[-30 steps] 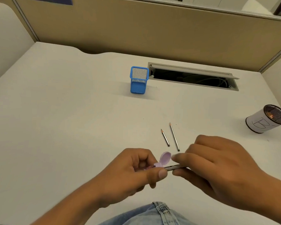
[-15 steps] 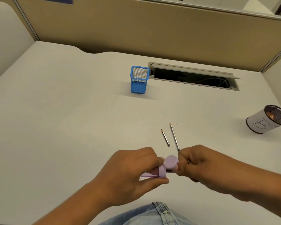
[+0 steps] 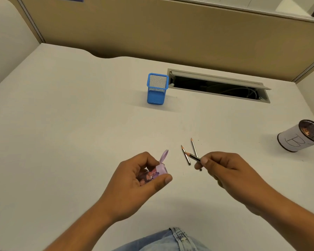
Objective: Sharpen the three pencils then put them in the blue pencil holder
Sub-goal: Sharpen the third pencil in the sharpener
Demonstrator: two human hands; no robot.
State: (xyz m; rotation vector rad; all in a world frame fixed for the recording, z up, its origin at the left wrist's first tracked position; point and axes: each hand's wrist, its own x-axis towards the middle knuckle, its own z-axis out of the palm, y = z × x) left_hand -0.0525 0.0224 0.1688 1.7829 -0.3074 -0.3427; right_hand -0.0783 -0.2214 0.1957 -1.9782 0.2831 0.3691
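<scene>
1. The left hand (image 3: 134,180) grips a purple sharpener (image 3: 157,172), its lid flipped up.
2. The right hand (image 3: 230,175) pinches a pencil (image 3: 193,156) near its back end, tip pointing up-left, clear of the sharpener.
3. Two more pencils (image 3: 186,155) lie on the desk (image 3: 80,133), just beyond the right fingertips.
4. The blue holder (image 3: 157,89) stands well beyond both hands, beside the cable slot (image 3: 219,86).

A paper-wrapped mesh cup (image 3: 297,138) stands near a cable hatch (image 3: 219,86).
</scene>
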